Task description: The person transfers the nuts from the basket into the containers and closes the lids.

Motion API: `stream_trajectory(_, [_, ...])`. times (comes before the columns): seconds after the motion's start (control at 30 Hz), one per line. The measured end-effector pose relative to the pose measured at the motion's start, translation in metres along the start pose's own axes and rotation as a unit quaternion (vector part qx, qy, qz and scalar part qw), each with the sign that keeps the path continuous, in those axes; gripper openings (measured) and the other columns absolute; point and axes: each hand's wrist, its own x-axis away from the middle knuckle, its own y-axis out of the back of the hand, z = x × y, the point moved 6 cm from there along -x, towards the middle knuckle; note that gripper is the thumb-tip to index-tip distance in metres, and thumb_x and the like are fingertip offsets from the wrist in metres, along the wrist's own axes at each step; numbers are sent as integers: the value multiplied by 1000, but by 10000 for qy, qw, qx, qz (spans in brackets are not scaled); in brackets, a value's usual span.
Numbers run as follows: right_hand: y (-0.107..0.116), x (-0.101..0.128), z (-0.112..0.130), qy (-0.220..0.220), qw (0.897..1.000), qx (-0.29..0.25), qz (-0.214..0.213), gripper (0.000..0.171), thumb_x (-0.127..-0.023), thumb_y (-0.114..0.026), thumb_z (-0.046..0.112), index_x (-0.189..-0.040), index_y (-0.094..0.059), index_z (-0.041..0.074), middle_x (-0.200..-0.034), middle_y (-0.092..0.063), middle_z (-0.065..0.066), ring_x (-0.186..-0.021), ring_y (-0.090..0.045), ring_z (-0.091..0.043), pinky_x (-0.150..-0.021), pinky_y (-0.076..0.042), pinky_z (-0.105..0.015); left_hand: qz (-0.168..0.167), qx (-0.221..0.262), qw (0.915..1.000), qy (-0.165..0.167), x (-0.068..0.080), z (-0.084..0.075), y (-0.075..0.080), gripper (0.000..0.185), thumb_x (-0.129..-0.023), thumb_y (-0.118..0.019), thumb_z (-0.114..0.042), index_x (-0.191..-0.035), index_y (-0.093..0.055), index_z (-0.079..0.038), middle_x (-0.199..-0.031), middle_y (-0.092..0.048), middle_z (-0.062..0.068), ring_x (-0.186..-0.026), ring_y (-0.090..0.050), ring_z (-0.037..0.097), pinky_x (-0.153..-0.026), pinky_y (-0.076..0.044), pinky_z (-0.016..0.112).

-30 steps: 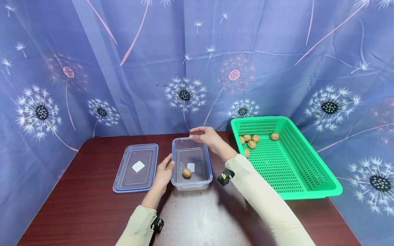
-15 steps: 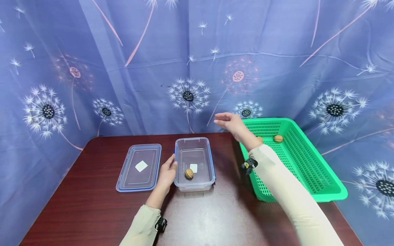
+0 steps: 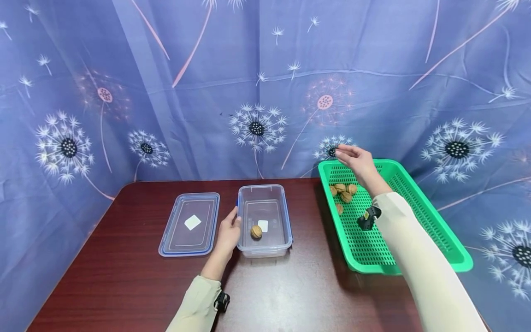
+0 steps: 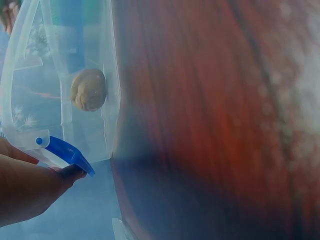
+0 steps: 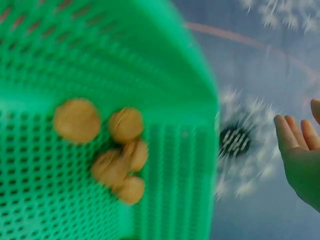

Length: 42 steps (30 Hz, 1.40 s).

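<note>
Inside the box (image 3: 265, 212) (left hand (image 3: 227, 235) touching it) lies one walnut (image 3: 256, 232).

Glare whitens the table (image 3: 274, 288); the right wrist view blurs.

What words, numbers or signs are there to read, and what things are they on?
None that I can read.
White square on the plastic lid: no writing readable.
White square at the bottom of the clear plastic container: no writing readable.
Faint marks nearby: too small to read.
</note>
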Motion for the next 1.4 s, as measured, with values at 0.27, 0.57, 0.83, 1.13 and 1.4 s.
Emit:
stream_trajectory(0.27, [49,-3,-20,-13,9974,293,-658,59,-95,-61,21,-146,-38,2,-138,-50,-10,-129,-47,-20,-101,-43,-22,-57,-83,9999,33,-4,1,2,46,-100,-43,-3,-144,-37,4,-149,-35,22,-139,-28,38,-114,-24,51])
stream_trajectory(0.57, [97,-3,-52,-388,9858,747,-1451,60,-95,-60,31,-147,-39,9,-108,-53,17,-122,-47,-14,-110,-36,-34,-62,36,9999,131,-5,1,2,46,-100,-43,-4,-145,-37,3,-149,-36,22,-136,-33,38,-112,-28,50])
stream_trajectory(0.83, [128,4,-87,-911,9680,1315,-1931,60,-97,-53,34,-149,-35,10,-151,-37,-10,-137,-35,-28,-109,-38,-37,-3,153,9998,116,-5,4,0,46,-100,-43,-3,-145,-37,3,-148,-36,23,-135,-35,37,-112,-29,49])
stream_trajectory(1.13, [133,10,-118,-1265,9662,1295,-1833,62,-98,-51,31,-151,-29,8,-155,-27,-16,-141,-27,-34,-113,-31,-46,-25,149,9998,97,-2,6,0,45,-100,-42,-2,-144,-37,5,-147,-36,25,-134,-36,39,-111,-30,49])
stream_trajectory(1.4, [127,3,-134,-1522,9628,1209,-1880,61,-99,-49,27,-152,-25,8,-157,-23,-16,-142,-23,-36,-113,-30,-48,-45,204,9998,75,-2,6,1,46,-100,-43,-3,-144,-37,4,-148,-36,24,-134,-36,39,-112,-29,49])
